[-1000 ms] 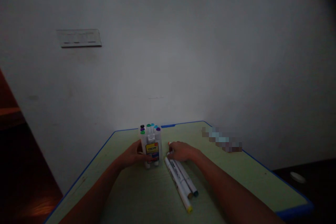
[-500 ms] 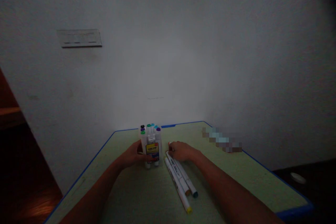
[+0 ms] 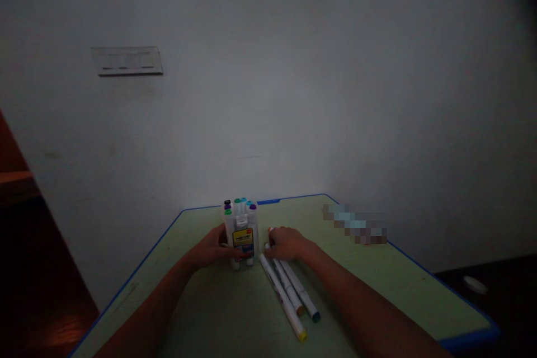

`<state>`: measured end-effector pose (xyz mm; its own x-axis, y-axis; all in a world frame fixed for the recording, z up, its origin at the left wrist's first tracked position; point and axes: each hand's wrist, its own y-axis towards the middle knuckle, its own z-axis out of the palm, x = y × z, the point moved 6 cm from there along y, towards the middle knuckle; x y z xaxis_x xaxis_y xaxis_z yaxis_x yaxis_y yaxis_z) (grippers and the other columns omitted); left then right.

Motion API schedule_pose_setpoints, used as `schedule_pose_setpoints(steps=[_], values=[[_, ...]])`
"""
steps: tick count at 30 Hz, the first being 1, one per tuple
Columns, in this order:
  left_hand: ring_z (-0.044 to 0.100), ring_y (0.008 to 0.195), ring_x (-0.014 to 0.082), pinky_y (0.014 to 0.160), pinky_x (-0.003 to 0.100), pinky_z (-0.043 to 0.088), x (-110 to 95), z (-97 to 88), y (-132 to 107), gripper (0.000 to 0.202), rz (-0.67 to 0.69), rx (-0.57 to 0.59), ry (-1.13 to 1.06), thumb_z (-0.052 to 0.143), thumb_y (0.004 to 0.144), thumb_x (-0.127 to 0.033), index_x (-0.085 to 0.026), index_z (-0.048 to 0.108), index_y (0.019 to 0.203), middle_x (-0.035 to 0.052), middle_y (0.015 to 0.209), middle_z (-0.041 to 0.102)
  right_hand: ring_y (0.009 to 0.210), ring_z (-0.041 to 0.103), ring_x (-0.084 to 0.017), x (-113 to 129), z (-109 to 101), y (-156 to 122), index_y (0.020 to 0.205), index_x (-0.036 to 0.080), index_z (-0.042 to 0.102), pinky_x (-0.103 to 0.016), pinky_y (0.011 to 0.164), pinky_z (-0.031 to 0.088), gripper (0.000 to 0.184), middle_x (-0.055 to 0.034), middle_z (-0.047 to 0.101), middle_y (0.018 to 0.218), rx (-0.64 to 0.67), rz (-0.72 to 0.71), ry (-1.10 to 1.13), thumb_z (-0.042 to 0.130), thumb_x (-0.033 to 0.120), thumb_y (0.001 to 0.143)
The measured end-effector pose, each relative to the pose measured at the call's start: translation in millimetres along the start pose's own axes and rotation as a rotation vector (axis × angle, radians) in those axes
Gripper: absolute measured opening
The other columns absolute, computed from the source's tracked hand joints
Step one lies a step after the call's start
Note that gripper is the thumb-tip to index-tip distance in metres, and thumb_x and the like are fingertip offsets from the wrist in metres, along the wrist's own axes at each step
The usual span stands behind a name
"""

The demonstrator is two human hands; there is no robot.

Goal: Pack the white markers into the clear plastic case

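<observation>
A clear plastic marker case (image 3: 242, 238) with a yellow and blue label stands upright on the table. Several markers with green, blue, purple and black ends stand in it. My left hand (image 3: 216, 249) is wrapped round its left side, thumb across the front. To the right of the case, my right hand (image 3: 285, 241) has its fingers curled over the far ends of the loose markers. An orange-tipped marker end (image 3: 271, 229) pokes out at its fingertips; the rest is hidden. Three white markers lie side by side: one yellow-ended (image 3: 285, 302), one brown-ended (image 3: 289, 288), one teal-ended (image 3: 302, 293).
The pale green table (image 3: 201, 313) has a blue edge and stands against a grey wall (image 3: 268, 95). A pixelated, blurred item (image 3: 354, 224) lies at the table's right side. A switch plate (image 3: 128, 61) is on the wall at upper left.
The loose markers have shifted slightly under my right hand, their near ends spreading a little apart. My left hand and the case stay nearly where they were.
</observation>
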<state>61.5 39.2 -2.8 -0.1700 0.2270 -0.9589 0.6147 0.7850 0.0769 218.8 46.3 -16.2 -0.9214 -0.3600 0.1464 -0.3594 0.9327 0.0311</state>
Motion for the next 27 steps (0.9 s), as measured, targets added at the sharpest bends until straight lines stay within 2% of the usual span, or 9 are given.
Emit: schedule_pose_setpoints(steps=[5,9,15,22,27], values=[[0.061,0.088,0.0244,0.080,0.041,0.047,-1.2,0.5,-0.5,0.052,-0.010,-0.016,0.002,0.071,0.059,-0.020,-0.014,0.048,0.105,0.0108,0.101,0.063,0.077,0.060,-0.027,2.3,-0.9,0.3,0.087,0.014,0.061,-0.030,0.059,0.044,0.034,-0.0143,0.063,0.086,-0.049,0.016,-0.034,0.050,0.039,0.067],[0.062,0.086,0.0240,0.078,0.040,0.048,-2.0,0.9,-1.2,0.050,-0.006,-0.020,0.014,0.071,0.060,-0.020,-0.014,0.049,0.104,0.0104,0.100,0.064,0.078,0.060,-0.027,2.8,-0.1,-0.5,0.090,0.013,0.060,-0.031,0.058,0.044,0.036,-0.0147,0.063,0.087,-0.037,0.026,-0.034,0.050,0.038,0.066],[0.061,0.089,0.0234,0.082,0.040,0.046,-1.5,0.1,-0.8,0.049,-0.001,-0.031,0.041,0.071,0.060,-0.020,-0.014,0.050,0.104,0.0100,0.101,0.064,0.075,0.059,-0.024,0.4,-4.4,0.5,0.082,0.014,0.062,-0.028,0.057,0.041,0.029,-0.0133,0.063,0.083,-0.077,0.037,0.000,0.051,0.036,0.066],[0.061,0.089,0.0238,0.082,0.040,0.046,-0.4,-0.6,0.0,0.049,0.013,-0.014,0.034,0.071,0.060,-0.021,-0.013,0.051,0.104,0.0099,0.101,0.064,0.069,0.055,-0.015,-9.5,-9.8,9.7,0.076,0.015,0.060,-0.022,0.056,0.034,0.017,-0.0054,0.062,0.076,-0.210,0.037,0.225,0.054,0.030,0.069],[0.061,0.090,0.0239,0.082,0.040,0.046,-0.7,-0.8,-0.6,0.049,0.004,-0.030,0.059,0.071,0.061,-0.021,-0.014,0.051,0.105,0.0102,0.102,0.063,0.062,0.053,-0.012,-11.7,-8.5,14.0,0.095,0.014,0.056,-0.020,0.055,0.034,0.024,-0.0022,0.060,0.070,-0.259,-0.015,0.453,0.052,0.020,0.072]])
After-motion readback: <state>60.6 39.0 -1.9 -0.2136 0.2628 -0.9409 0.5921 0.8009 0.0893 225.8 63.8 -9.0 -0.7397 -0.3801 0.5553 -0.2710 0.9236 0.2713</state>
